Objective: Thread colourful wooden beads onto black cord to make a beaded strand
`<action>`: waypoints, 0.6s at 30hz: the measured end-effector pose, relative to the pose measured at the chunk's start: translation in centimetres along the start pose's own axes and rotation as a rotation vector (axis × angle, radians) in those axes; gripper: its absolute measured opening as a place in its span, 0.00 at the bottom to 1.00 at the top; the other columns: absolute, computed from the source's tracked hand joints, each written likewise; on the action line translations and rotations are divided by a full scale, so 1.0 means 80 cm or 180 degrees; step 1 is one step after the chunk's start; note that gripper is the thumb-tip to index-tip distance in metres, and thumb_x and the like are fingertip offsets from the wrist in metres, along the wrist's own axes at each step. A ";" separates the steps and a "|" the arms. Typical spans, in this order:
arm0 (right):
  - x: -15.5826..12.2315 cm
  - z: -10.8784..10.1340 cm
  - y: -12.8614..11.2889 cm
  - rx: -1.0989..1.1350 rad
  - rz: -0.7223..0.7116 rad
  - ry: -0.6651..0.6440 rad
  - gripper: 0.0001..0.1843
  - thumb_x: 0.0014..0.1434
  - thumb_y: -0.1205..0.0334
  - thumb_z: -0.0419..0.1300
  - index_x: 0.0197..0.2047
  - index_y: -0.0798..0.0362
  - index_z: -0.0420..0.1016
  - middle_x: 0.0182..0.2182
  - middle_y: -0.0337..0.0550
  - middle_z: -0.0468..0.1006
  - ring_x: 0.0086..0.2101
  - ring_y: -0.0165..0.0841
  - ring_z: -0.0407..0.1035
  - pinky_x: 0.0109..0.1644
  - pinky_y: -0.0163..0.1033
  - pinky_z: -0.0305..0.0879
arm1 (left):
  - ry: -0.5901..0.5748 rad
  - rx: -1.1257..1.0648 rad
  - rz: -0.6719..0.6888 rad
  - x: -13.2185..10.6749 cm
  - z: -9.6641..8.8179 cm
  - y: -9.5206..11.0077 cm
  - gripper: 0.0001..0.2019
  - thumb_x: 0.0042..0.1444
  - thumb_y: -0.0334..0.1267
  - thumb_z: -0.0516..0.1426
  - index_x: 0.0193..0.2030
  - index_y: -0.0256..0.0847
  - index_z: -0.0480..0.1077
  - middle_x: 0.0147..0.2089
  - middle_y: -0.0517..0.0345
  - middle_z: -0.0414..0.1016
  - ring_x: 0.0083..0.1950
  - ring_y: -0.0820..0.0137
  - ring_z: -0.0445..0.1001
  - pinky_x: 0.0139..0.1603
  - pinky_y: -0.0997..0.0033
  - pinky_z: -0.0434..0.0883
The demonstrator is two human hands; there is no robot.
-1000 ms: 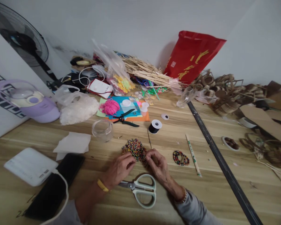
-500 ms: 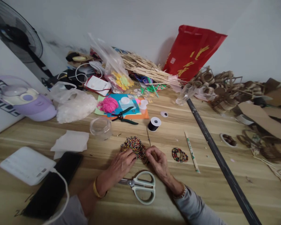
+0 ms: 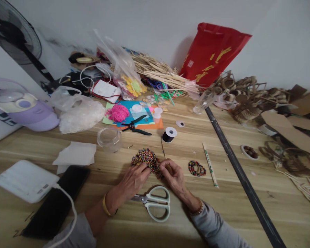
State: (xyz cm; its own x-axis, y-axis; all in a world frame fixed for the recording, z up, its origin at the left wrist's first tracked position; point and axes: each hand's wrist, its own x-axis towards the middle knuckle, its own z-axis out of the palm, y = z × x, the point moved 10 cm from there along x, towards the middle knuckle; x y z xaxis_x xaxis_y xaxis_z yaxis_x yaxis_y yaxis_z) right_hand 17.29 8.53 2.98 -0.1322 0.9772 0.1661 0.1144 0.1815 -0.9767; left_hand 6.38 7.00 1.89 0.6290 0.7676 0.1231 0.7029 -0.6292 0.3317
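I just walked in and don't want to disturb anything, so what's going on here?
A person has both bare hands at a pile of multicoloured beads. The left hand touches its near side; the right hand is at its right edge, where dark cord runs down from a spool. Anything held is too small to tell. Scissors lie between the forearms, and looped strung beads lie right of the right hand.

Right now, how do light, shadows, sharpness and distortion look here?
Head view: dim light, a shadow on the wall left of the red bag; head view: wide-lens stretching toward the edges, as at the fan; head view: fine detail soft, so what the right hand holds by the bead pile is unclear.
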 end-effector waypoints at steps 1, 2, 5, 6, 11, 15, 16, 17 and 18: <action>0.000 0.001 0.000 0.0024 0.0016 -0.0010 0.14 0.59 0.52 0.57 0.29 0.54 0.67 0.22 0.37 0.67 0.24 0.28 0.62 0.26 0.32 0.63 | -0.0007 0.0023 0.0010 0.000 0.001 0.000 0.11 0.63 0.29 0.47 0.37 0.38 0.70 0.36 0.54 0.69 0.36 0.67 0.68 0.35 0.70 0.66; 0.000 0.000 0.001 0.0038 0.0029 -0.0001 0.14 0.59 0.52 0.57 0.29 0.54 0.67 0.22 0.37 0.67 0.24 0.28 0.62 0.26 0.32 0.62 | -0.0006 0.0043 0.0015 0.000 0.001 0.001 0.10 0.63 0.29 0.47 0.37 0.38 0.69 0.36 0.54 0.69 0.36 0.67 0.68 0.35 0.70 0.66; -0.001 -0.001 0.003 0.0073 0.0068 0.0056 0.14 0.59 0.52 0.58 0.29 0.54 0.67 0.21 0.37 0.67 0.23 0.28 0.62 0.25 0.32 0.62 | 0.0012 0.0089 0.0025 -0.001 0.003 0.000 0.09 0.62 0.30 0.48 0.38 0.38 0.69 0.36 0.54 0.69 0.37 0.66 0.69 0.35 0.69 0.66; 0.000 -0.001 0.003 0.0091 0.0074 0.0060 0.14 0.59 0.52 0.58 0.28 0.54 0.67 0.21 0.37 0.67 0.23 0.28 0.62 0.25 0.32 0.62 | 0.0023 0.0101 0.0025 -0.001 0.003 0.000 0.09 0.62 0.30 0.48 0.38 0.38 0.69 0.36 0.54 0.69 0.37 0.66 0.69 0.35 0.68 0.66; 0.000 0.000 0.004 0.0154 0.0085 0.0058 0.14 0.58 0.52 0.58 0.28 0.53 0.66 0.21 0.37 0.66 0.22 0.27 0.61 0.24 0.31 0.61 | 0.0085 0.0104 0.0025 0.000 0.002 0.000 0.08 0.62 0.30 0.50 0.37 0.38 0.69 0.36 0.54 0.70 0.37 0.66 0.70 0.35 0.68 0.67; 0.000 0.001 0.005 0.0097 0.0088 0.0046 0.14 0.58 0.52 0.58 0.28 0.53 0.66 0.21 0.37 0.66 0.23 0.28 0.61 0.25 0.31 0.61 | 0.0153 0.0098 0.0051 0.001 -0.003 0.002 0.08 0.62 0.30 0.49 0.35 0.37 0.69 0.35 0.54 0.70 0.35 0.67 0.69 0.33 0.69 0.66; 0.000 0.001 0.004 0.0068 0.0071 0.0038 0.14 0.58 0.52 0.58 0.28 0.53 0.66 0.22 0.37 0.66 0.23 0.28 0.61 0.25 0.31 0.61 | 0.0192 0.0072 0.0059 0.001 -0.005 0.003 0.09 0.62 0.30 0.49 0.34 0.37 0.69 0.34 0.54 0.70 0.34 0.67 0.69 0.33 0.69 0.66; -0.001 0.001 0.004 0.0042 0.0046 0.0025 0.14 0.59 0.53 0.57 0.28 0.53 0.66 0.22 0.37 0.66 0.23 0.28 0.61 0.25 0.31 0.60 | 0.0247 0.0032 0.0072 0.001 -0.008 0.004 0.09 0.62 0.30 0.49 0.34 0.37 0.69 0.34 0.54 0.70 0.34 0.67 0.69 0.33 0.70 0.66; -0.001 0.001 0.004 0.0010 0.0013 0.0008 0.13 0.59 0.53 0.57 0.28 0.53 0.66 0.23 0.37 0.66 0.23 0.28 0.61 0.26 0.32 0.60 | 0.0304 -0.0023 0.0085 0.001 -0.010 0.004 0.09 0.62 0.30 0.49 0.33 0.37 0.69 0.33 0.54 0.69 0.34 0.67 0.69 0.33 0.70 0.66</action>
State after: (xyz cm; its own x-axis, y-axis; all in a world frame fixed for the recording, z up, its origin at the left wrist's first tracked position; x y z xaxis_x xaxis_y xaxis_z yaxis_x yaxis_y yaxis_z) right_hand 17.29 8.50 2.63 -0.1293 0.9782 0.1626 0.1119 0.1773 -0.9778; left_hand 6.36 6.93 2.74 0.6127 0.7589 0.2207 0.6837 -0.6490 0.3337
